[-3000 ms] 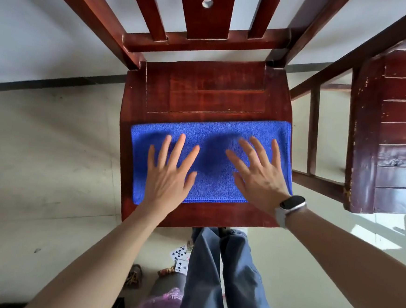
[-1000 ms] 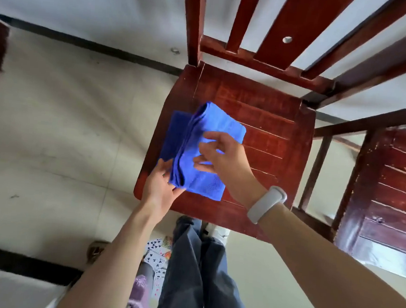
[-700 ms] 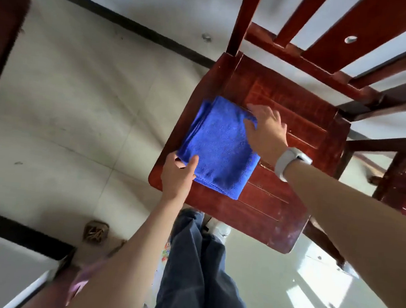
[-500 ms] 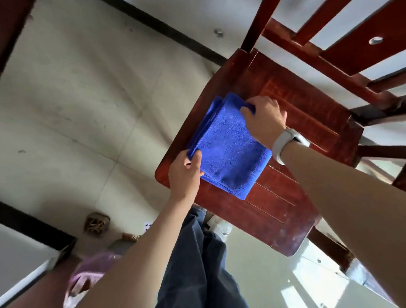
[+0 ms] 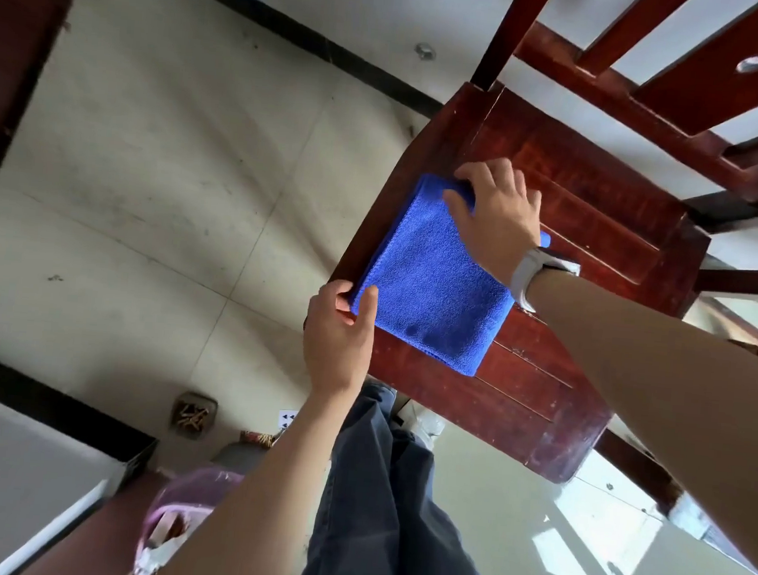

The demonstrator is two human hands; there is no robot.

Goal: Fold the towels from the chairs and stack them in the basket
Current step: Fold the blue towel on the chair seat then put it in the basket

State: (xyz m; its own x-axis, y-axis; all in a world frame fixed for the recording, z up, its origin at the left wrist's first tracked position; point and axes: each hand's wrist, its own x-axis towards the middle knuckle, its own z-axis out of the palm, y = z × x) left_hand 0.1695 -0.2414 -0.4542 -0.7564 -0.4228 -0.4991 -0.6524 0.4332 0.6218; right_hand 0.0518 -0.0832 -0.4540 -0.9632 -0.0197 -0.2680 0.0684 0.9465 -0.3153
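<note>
A blue towel (image 5: 431, 287), folded into a small square, lies on the left part of the red-brown wooden chair seat (image 5: 601, 205). My left hand (image 5: 337, 334) pinches the towel's near left corner between thumb and fingers at the seat's edge. My right hand (image 5: 496, 215), with a white watch on the wrist, grips the towel's far corner with curled fingers. A pinkish-purple basket (image 5: 182, 512) sits on the floor at the lower left, partly hidden behind my left forearm.
The chair's slatted back (image 5: 659, 50) rises at the top right. Dark wooden furniture (image 5: 19, 54) borders the left edge. Playing cards (image 5: 287, 417) and a small brown box (image 5: 192, 415) lie on the tiled floor near my legs.
The towel went from a long strip under both flat hands to a folded square. Both hands now hold opposite corners of it, and my view has swung left.
</note>
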